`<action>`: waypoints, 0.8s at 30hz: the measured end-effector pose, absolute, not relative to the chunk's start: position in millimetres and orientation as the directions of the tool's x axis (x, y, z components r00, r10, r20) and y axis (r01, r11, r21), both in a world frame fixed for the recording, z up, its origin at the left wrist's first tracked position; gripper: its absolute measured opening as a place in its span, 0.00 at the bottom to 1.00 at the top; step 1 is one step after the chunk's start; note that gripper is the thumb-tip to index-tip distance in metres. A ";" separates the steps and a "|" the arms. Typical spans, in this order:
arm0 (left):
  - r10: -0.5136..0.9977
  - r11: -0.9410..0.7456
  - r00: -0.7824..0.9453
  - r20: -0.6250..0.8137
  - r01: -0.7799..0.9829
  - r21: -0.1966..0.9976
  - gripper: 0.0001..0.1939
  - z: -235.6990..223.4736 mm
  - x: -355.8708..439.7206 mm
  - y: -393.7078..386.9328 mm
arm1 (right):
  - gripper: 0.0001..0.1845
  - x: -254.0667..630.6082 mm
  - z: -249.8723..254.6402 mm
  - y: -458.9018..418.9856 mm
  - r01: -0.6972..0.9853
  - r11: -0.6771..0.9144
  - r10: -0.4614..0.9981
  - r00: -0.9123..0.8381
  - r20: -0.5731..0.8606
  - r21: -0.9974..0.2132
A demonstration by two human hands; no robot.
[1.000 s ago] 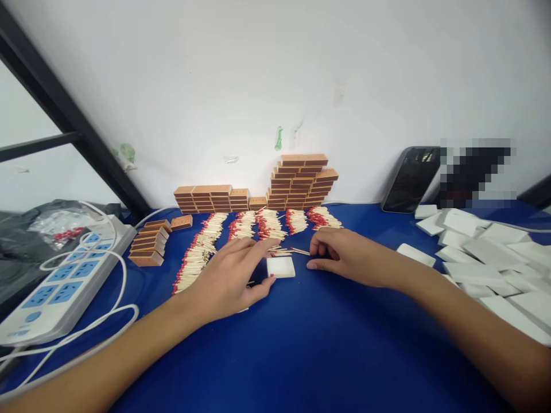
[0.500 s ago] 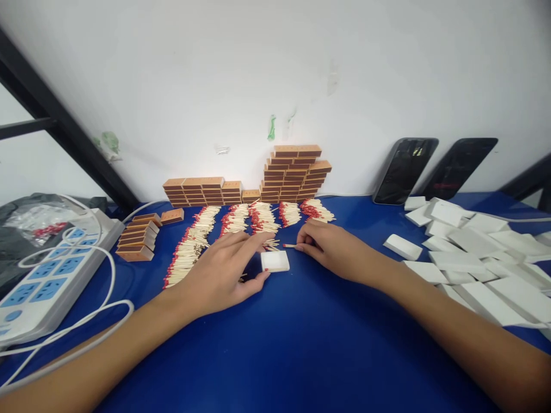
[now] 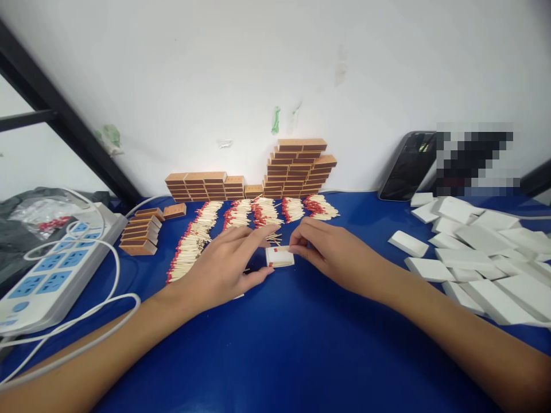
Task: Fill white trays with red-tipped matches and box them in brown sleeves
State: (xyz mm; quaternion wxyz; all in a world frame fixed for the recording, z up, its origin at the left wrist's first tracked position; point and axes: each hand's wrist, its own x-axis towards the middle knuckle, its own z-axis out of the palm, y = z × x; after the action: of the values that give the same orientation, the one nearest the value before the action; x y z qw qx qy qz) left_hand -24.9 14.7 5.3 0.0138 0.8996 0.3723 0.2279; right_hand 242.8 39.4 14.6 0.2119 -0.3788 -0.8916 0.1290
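A small white tray (image 3: 280, 258) lies on the blue table (image 3: 301, 344) between my hands, with a few red-tipped matches lying in it. My left hand (image 3: 224, 267) rests flat beside its left edge, fingers spread, thumb and forefinger touching the tray. My right hand (image 3: 331, 252) pinches matches at the tray's right edge, fingers closed. Rows of loose matches (image 3: 241, 221) lie just beyond the tray, with a few stray ones (image 3: 274, 237) right behind it.
Stacks of brown matchboxes (image 3: 297, 169) stand against the white wall, more at the left (image 3: 140, 232). A heap of white trays (image 3: 482, 252) fills the right. A power strip (image 3: 51, 269) with white cable lies left. Two dark phones (image 3: 408, 166) lean on the wall.
My right hand carried matches from behind the tray to its right edge; red-tipped matches now lie in the tray. My left hand stayed beside the tray.
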 end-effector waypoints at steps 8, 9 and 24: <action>0.666 -0.727 0.614 0.424 0.661 0.184 0.34 5.1 -25.2 12.9 | 0.06 235.3 3.6 29.5 0.608 0.739 0.673 -0.671 0.310 -0.289; 0.664 -0.728 0.614 0.427 0.662 0.179 0.34 5.1 -25.1 12.9 | 0.06 235.1 3.8 29.6 0.597 0.737 0.675 -0.670 0.309 -0.316; 0.638 -0.564 0.285 0.715 0.805 0.182 0.28 16.9 -20.0 17.8 | 0.11 229.3 -16.2 44.3 0.679 0.558 0.830 -0.443 0.339 -0.478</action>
State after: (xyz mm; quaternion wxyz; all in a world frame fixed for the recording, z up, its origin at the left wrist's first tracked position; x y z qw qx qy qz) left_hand -20.0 17.8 16.9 -0.1075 0.7943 0.4544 0.3887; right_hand 229.3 44.3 -16.2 0.2758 -0.4499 -0.8383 0.1370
